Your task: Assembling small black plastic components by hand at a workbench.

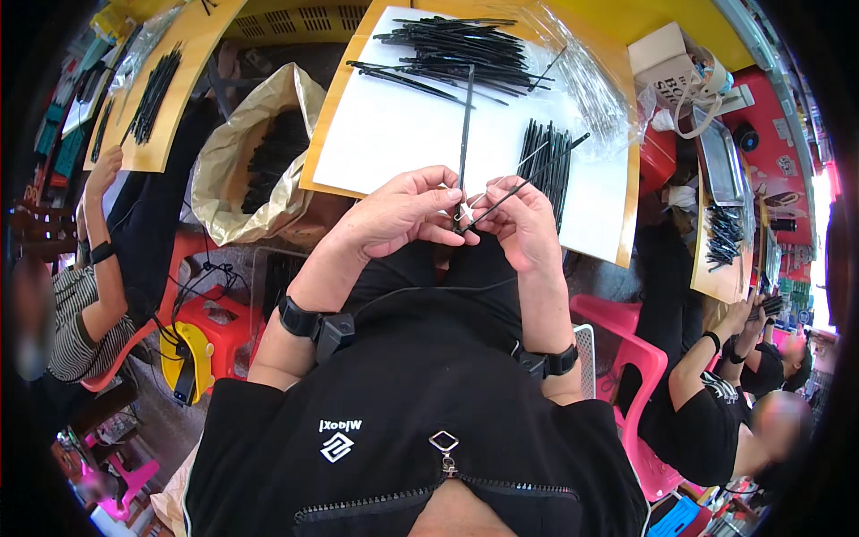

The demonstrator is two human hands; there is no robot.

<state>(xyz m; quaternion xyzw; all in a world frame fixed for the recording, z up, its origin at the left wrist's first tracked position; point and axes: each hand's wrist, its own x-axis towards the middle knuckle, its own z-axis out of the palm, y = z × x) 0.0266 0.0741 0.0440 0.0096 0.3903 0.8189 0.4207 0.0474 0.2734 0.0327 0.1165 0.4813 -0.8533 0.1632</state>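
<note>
In front of my chest, my left hand [407,210] pinches a long thin black strip [466,125] that points away from me over the table. My right hand [526,222] grips a second black strip [564,152], slanted up to the right. The near ends of both meet between my fingertips, where a small white piece [466,213] shows; how they join is too small to tell. Beyond my hands, a loose heap of black strips [461,49] lies on the white table sheet [376,134]. Nearer, at the right, is a neater bundle of black strips [546,166].
Clear plastic bags [586,89] lie at the table's right side. A lined sack [215,170] holding black strips stands left of the table. Co-workers sit on both sides at other tables, near a pink chair [640,358] and a red stool [228,327].
</note>
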